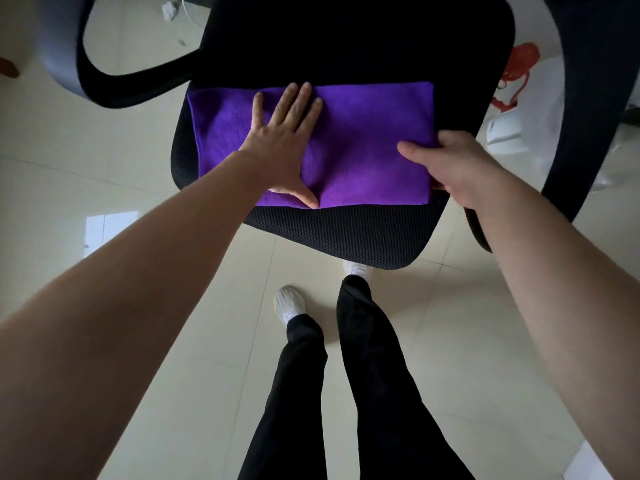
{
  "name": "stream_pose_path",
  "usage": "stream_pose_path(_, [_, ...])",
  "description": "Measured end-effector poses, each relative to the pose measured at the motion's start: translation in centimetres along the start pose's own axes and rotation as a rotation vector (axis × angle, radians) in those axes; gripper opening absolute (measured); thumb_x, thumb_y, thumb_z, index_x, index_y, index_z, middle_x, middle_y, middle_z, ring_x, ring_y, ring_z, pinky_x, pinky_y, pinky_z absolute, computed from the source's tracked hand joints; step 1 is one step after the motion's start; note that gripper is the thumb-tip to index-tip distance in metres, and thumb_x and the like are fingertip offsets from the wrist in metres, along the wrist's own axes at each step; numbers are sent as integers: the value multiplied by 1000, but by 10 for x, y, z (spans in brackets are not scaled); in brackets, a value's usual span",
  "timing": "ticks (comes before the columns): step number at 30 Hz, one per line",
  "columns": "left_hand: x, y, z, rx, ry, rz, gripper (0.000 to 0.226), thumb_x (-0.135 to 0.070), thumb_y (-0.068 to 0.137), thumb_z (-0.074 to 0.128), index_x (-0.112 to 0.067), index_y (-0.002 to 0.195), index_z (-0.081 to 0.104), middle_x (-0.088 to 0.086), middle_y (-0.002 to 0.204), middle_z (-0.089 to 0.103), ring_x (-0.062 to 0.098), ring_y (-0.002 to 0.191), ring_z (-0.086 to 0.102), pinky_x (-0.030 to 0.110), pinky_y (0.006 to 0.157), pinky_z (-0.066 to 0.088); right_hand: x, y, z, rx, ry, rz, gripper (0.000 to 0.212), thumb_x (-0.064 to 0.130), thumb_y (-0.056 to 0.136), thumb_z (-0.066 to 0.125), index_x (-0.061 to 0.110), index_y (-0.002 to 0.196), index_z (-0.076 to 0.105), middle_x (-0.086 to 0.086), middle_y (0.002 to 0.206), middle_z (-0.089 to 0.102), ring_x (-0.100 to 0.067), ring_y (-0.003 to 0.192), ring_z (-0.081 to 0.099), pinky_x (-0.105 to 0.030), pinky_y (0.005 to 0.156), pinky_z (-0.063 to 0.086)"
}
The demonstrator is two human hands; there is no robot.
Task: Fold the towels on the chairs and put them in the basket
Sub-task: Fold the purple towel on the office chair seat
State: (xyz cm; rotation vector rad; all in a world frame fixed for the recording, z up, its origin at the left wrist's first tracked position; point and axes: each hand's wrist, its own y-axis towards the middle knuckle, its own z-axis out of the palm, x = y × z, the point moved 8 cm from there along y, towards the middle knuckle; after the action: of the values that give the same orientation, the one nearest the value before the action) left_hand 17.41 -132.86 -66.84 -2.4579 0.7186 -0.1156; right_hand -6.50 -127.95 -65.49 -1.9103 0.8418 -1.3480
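Your left hand (287, 147) lies flat on the purple towel (363, 143), fingers straight and spread, the thumb pointing back toward the towel's near edge; it presses down and grasps nothing. Your right hand (457, 164) grips the towel's right edge. The thumb rests on top of the cloth, while the other fingers curl under the edge and are hidden, so you cannot see how far beneath they reach.

The towel lies as a flat rectangle on the black mesh seat (346, 233) of an office chair, nearer the back of the seat, with a bare strip of mesh showing in front of it. How many layers it holds is hard to make out; a soft crease runs up from your left thumb.

The chair's back is a dark mass with no detail and is cut off at the top of the frame. The left armrest (86, 74) loops out to the side, and the right armrest (588, 98) is partly cut off by the frame and partly covered by your right forearm.

Below the seat, your black trousers (374, 375) and white shoes (290, 303) stand on pale floor tiles (121, 161); the right shoe is mostly tucked under the seat's front edge. Beyond the chair, a red-and-white bag (519, 74) and a crumpled white scrap (168, 10) are too blurred to identify further.
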Motion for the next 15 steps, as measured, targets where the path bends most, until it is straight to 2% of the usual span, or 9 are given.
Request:
stream_pose_path(3, [-10,7,2,-8,-60,-30,167,-92,31,66,-12,156,-11,12,164,-15,30,151,-14,70,113,-1,10,-1,-17,-62,-99,-74,39,40,84,77,20,118,70,5,112,73,-13,102,71,-36,95,57])
stream_pose_path(6, [-11,11,6,-6,-90,-43,168,-93,29,65,-14,155,-13,11,164,-16,30,151,-15,68,114,-3,14,-5,-16,-48,-110,-88,39,36,86,76,20,121,69,5,113,73,-12,103,70,-37,96,56])
stream_pose_path(9, [-7,3,-4,-44,-104,-20,160,-92,33,65,-17,157,-2,11,165,-10,30,152,-11,68,115,-2,32,-14,-6,-54,-62,-132,42,37,80,77,22,118,70,7,110,75,-11,101,72,-38,96,57])
stream_pose_path(10, [-2,-4,-10,-95,-128,-30,151,-90,38,67,-20,158,7,12,165,-5,31,152,-8,67,116,-1,41,-19,-2,-66,-41,-151,43,37,77,77,22,117,70,8,107,76,-9,99,72,-37,95,57])
stream_pose_path(12, [17,-26,-21,-292,-290,-149,118,-78,53,69,-24,151,33,12,164,11,33,152,5,62,117,8,59,-31,6,-104,-21,-204,40,34,78,77,22,116,70,10,102,76,-5,94,72,-29,90,58])
stream_pose_path(15, [74,-80,-16,-670,-633,-580,63,-52,74,62,-19,128,59,11,143,47,30,133,42,42,109,31,87,-46,29,-139,-37,-292,37,30,79,74,25,115,69,11,100,75,-4,93,71,-24,85,57])
